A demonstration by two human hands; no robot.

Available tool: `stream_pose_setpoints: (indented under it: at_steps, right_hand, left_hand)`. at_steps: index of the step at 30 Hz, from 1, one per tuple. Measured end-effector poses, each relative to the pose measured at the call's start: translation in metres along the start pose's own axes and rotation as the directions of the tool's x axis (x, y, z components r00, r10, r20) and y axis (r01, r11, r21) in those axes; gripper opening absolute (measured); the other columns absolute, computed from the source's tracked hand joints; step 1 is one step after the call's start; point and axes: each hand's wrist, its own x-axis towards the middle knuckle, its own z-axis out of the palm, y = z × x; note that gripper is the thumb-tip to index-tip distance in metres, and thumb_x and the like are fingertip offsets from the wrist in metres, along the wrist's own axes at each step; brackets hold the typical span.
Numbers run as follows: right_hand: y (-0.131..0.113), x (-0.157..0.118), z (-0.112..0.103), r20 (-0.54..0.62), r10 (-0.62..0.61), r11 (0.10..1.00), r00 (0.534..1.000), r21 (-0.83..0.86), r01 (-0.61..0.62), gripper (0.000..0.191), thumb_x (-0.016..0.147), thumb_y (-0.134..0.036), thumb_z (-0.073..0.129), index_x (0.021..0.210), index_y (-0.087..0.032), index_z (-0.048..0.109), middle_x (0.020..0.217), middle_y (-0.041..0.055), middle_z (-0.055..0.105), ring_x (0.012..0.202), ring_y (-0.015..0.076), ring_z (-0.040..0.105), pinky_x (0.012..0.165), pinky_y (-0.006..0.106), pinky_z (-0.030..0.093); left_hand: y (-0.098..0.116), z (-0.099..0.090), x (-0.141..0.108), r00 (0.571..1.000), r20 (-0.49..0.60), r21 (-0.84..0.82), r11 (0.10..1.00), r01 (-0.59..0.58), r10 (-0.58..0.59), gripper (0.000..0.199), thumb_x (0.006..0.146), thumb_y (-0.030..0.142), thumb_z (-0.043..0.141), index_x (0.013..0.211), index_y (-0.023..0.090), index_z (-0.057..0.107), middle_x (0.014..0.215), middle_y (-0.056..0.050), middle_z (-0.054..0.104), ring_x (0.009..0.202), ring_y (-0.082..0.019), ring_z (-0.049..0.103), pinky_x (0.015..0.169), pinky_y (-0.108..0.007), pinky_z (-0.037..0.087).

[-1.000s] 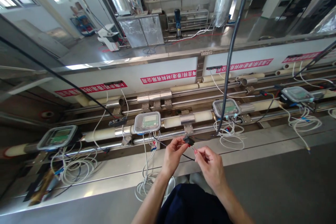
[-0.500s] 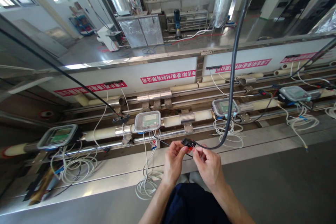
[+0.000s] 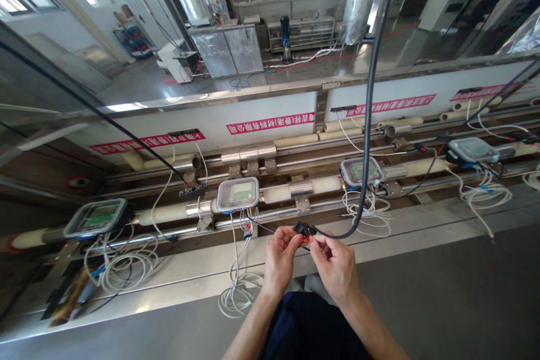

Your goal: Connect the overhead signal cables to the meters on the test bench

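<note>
My left hand (image 3: 279,259) pinches a small black connector (image 3: 301,229) between thumb and fingers. An orange-red part shows at its lower side, partly covered by my fingertips. A thick black cable (image 3: 371,95) hangs down from above and curves in to the connector, with thin wires at its end. Close to that end, my right hand (image 3: 336,267) is closed, thumb and forefinger pressed together on what looks like a thin wire; the fingers hide most of it. Beyond my hands sits a clear-lidded box (image 3: 238,194) with a green circuit board inside.
More lidded boxes (image 3: 361,171) (image 3: 97,218) line the metal rails (image 3: 270,215). Coiled white cables (image 3: 236,298) hang over the front metal ledge (image 3: 185,270). Another black cable (image 3: 105,118) slants down at left to a black strip (image 3: 193,190). White panels with red lettering stand behind.
My hands stay almost in place, with small finger movements at the connector. The thick black cable has swung slightly left, and the view has shifted a little.
</note>
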Motion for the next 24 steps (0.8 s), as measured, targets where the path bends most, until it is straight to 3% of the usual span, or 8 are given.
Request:
stream_pose_setpoints:
  at_steps: [17,24]
  right_hand:
    - [0.0031,0.0001,0.0007,0.005,-0.063,0.992,0.998,-0.109,0.063,0.023,0.088,-0.031,0.046,0.077,-0.018,0.062,0.060,0.0023,0.062,0.049,0.0111,0.053,0.054,0.022,0.041]
    - [0.0042,-0.0020,0.0017,0.031,0.017,1.000,0.999,-0.009,-0.017,0.024,0.087,-0.034,0.047,0.082,-0.019,0.065,0.065,0.0037,0.067,0.053,0.0127,0.058,0.055,0.023,0.044]
  left_hand:
    - [0.0020,0.0033,-0.0076,1.000,0.004,0.026,0.999,-0.022,0.022,0.025,0.074,0.029,0.072,0.085,0.014,0.055,0.082,-0.006,0.067,0.078,-0.019,0.064,0.074,-0.028,0.051]
    - [0.0026,0.0065,-0.0095,0.999,0.009,0.033,0.999,-0.031,0.030,0.031,0.075,0.035,0.070,0.091,0.017,0.051,0.088,-0.007,0.068,0.084,-0.021,0.065,0.077,-0.031,0.052]
